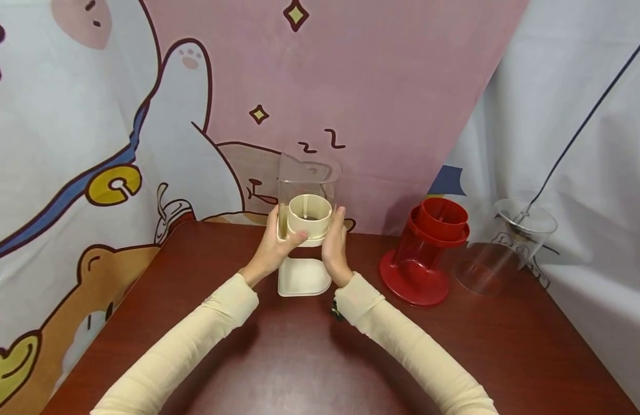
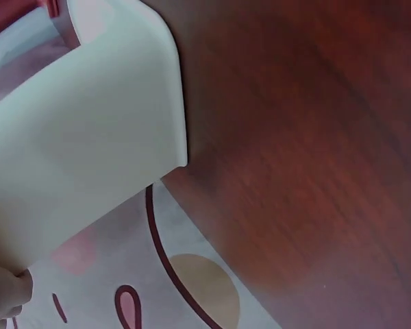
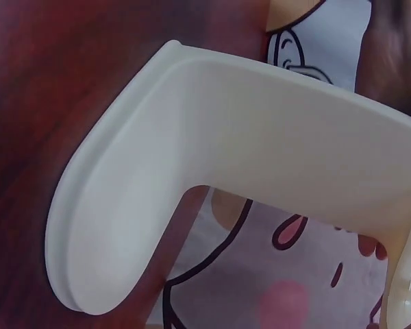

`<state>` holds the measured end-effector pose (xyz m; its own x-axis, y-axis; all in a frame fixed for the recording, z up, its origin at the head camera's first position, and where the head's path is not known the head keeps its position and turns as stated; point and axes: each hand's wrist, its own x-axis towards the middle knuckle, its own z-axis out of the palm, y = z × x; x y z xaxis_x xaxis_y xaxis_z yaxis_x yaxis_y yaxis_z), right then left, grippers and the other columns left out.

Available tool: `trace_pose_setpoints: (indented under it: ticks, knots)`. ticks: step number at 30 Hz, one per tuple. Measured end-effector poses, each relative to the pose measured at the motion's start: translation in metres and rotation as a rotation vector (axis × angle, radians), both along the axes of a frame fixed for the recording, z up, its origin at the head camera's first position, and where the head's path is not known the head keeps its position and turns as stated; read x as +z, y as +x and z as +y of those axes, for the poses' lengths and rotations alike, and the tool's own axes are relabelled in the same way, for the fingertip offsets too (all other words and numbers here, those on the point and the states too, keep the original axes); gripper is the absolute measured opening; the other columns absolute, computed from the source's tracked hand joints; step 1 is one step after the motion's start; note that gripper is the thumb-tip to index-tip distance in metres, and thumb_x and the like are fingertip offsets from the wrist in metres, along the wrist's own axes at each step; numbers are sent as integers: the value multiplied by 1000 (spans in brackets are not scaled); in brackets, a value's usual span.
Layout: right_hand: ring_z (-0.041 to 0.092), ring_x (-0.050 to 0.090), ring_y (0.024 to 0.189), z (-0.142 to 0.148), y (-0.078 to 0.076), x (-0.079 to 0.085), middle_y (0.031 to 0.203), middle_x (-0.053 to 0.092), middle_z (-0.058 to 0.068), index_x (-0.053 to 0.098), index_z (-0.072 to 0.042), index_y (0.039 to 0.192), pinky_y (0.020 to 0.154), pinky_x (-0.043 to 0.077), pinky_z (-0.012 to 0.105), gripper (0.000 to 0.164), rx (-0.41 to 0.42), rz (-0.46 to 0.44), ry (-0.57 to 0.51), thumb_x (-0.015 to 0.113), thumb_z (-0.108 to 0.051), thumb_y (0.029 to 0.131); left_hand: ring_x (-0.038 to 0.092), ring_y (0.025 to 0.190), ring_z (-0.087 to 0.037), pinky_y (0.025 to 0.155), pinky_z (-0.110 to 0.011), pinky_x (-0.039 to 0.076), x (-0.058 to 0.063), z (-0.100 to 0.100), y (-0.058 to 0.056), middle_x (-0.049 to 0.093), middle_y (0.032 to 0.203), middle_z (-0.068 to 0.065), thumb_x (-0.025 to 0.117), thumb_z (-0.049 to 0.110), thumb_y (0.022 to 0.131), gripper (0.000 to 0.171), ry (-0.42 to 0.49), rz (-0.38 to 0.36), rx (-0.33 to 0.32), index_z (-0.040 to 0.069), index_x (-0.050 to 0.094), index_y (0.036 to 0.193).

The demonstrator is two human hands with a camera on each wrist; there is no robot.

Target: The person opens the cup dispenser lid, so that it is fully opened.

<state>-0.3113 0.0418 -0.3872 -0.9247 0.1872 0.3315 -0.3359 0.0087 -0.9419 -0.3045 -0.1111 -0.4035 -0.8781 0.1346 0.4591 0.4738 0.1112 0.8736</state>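
Observation:
A cream C-shaped stand (image 1: 305, 278) stands on the table with its rounded base flat on the wood. Its upright wall (image 3: 288, 130) fills much of the right wrist view, and its outer side (image 2: 89, 130) shows in the left wrist view. At its top is a cream ring-shaped cup (image 1: 310, 216); a clear plastic cover (image 1: 304, 176) rises behind it. My left hand (image 1: 274, 245) holds the stand's top from the left, thumb over the front of the cup. My right hand (image 1: 336, 248) rests against the cup's right side, fingers extended upward.
To the right stands a red round-based holder (image 1: 415, 282) with a red cup-like top. Beyond it a clear plastic cylinder (image 1: 498, 259) leans, near a thin dark cord (image 1: 584, 127). A small dark green object (image 1: 336, 311) lies by the right sleeve. Printed cloth (image 1: 377, 115) hangs behind the table.

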Motion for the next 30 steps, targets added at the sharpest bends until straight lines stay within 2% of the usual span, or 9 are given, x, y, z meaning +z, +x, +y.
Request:
trace_pose_setpoints:
  ticks: [3,6,8,14,17,19,23,28,30]
  knots:
    - [22,56,123,3,11,-3,126,66,18,64,-1,128,112,39,38,71,6,12,-5,7,-39,110,43,128,-26,113,-45,32,-4,3,9,33,147,-15,72,73,74,113,5,12,-1,12,20,154]
    - [21,43,140,7,22,-6,145,53,18,54,3,139,120,29,37,70,16,10,-16,8,-41,110,43,127,-26,111,-45,33,-6,8,20,34,145,-15,70,76,72,116,1,20,2,11,20,154]
    - [22,41,142,10,30,-7,147,51,19,52,5,141,121,28,39,71,24,10,-25,8,-43,110,43,127,-26,110,-44,34,-6,11,28,34,145,-14,70,77,72,115,-8,26,-1,12,20,154]
    - [21,52,129,20,53,-7,137,61,15,57,1,137,114,37,40,77,45,17,-23,8,-50,108,44,127,-25,108,-41,36,-8,21,52,35,144,-12,71,74,74,113,-11,46,8,13,21,155]
    - [18,50,131,27,64,-5,139,59,15,55,1,138,114,36,35,76,41,6,-1,7,-50,108,43,125,-22,106,-37,37,-6,27,65,36,141,-10,71,74,74,109,-18,52,14,18,23,154]
    - [19,56,121,33,73,-4,130,64,17,60,0,133,107,41,30,77,27,-13,13,7,-50,108,43,125,-21,106,-34,37,-5,32,73,36,141,-8,72,71,75,104,-19,60,5,21,24,153]
    - [17,58,111,45,91,-1,120,67,21,62,0,129,99,43,21,76,29,-31,24,8,-49,108,41,129,-20,107,-30,36,-3,41,89,35,143,-5,75,65,78,100,-7,68,-18,23,23,153]
    - [14,54,119,57,112,-1,128,62,21,56,3,135,101,38,14,75,39,-56,20,8,-47,108,39,131,-21,110,-31,34,-2,49,108,35,144,-6,75,64,78,103,-28,69,-42,21,21,155]
    - [13,46,130,60,119,-1,141,55,17,49,3,142,107,32,13,73,54,-62,-4,8,-47,108,39,131,-21,111,-33,33,-2,51,114,35,143,-7,74,65,78,105,-40,65,-43,20,20,155]
